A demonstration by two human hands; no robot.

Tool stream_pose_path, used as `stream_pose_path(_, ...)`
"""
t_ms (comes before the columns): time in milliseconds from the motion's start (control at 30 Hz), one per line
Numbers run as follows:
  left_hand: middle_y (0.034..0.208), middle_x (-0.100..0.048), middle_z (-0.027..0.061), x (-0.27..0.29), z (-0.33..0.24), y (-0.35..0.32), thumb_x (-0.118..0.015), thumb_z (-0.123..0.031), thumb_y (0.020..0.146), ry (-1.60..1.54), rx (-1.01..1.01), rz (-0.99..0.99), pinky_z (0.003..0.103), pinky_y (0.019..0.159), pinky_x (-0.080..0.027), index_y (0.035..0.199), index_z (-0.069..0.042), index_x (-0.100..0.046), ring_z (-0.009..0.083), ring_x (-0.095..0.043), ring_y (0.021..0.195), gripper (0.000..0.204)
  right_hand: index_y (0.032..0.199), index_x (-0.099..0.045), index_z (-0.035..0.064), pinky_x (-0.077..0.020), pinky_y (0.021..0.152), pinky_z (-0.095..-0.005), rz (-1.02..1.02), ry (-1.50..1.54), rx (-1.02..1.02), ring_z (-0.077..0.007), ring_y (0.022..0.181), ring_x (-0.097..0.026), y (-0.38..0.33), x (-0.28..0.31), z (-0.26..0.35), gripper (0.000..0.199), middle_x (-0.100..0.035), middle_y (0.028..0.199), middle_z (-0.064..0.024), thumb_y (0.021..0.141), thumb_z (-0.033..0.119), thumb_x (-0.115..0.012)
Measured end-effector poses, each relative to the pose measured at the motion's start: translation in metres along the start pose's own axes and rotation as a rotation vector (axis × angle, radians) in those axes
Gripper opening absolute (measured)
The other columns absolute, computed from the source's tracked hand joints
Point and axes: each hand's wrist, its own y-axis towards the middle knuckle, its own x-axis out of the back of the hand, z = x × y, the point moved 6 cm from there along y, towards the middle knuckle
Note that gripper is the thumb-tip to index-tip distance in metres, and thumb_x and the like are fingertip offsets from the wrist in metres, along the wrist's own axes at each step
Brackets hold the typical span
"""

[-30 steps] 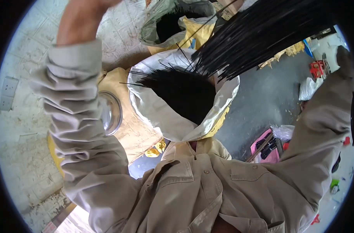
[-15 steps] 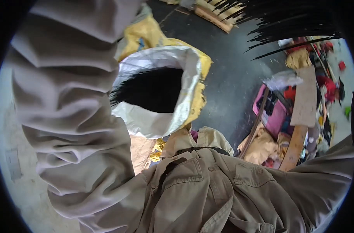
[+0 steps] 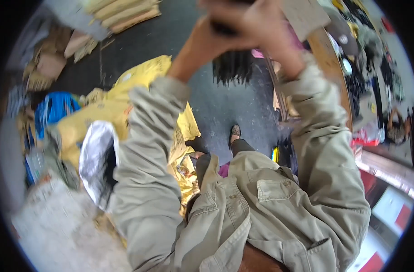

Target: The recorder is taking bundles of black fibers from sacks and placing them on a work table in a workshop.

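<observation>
Head view: a bundle of fine black bristles (image 3: pixel 232 68) hung, ragged-ended, above the smooth dark floor (image 3: pixel 211 113), up in front of the wearer. The left hand (image 3: pixel 213 41) curled closed around it; the right hand (image 3: pixel 263 22) overlapped, too blurred for me to tell how far its fingers closed. Leftward, crumpled yellow sacks (image 3: pixel 93 122) slumped near a glossy white-lined sack (image 3: pixel 92 152); rightward ran a flat wooden board (image 3: pixel 329 59).

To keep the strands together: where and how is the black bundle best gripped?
I'd grip the black bundle just above its ragged ends, one palm from each side. Those ends stick out unevenly, so they look a poor hold. The left hand and right hand meet there, though blur hides finger placement.
</observation>
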Motion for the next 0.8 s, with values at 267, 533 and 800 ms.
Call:
stream_pose_path(267, 0.112, -0.049, 0.0093, -0.244, 0.194, 0.005, -0.041, -0.030, 0.090, -1.039, -0.106, -0.199, 0.033, 0.094, -0.037, 0.120, -0.002, -0.042, 0.0183, -0.049, 0.104, 0.041, 0.090, -0.054, 0.0068, -0.0458, 0.061, -0.0323, -0.433, 0.699, -0.559, -0.0278, 0.071, -0.059, -0.204, -0.127, -0.032, 0.037, -0.057, 0.076, -0.0092, 0.059, 0.013, -0.072)
stream_pose_path(533, 0.101, -0.050, 0.0076, -0.398, 0.261, -0.029, -0.045, -0.026, 0.086, -1.826, -0.069, -0.069, 0.045, 0.103, -0.027, 0.101, -0.008, -0.047, 0.0217, -0.045, 0.108, 0.024, 0.092, -0.052, 0.0045, -0.0386, 0.090, -0.0431, -0.484, 0.731, -0.754, -0.0282, 0.082, -0.054, -0.356, -0.211, 0.021, 0.039, -0.055, 0.080, -0.0076, 0.057, 0.004, -0.070)
stream_pose_path(800, 0.100, -0.050, 0.0135, -0.506, 0.325, -0.073, -0.042, -0.027, 0.087, -1.566, 0.091, -0.198, 0.043, 0.101, -0.029, 0.104, -0.004, -0.046, 0.0237, -0.047, 0.106, 0.029, 0.092, -0.052, 0.0060, -0.0343, 0.095, -0.0443, -0.607, 0.761, -0.857, -0.0257, 0.083, -0.055, -0.471, -0.280, 0.068, 0.036, -0.055, 0.082, -0.0063, 0.060, 0.004, -0.069)
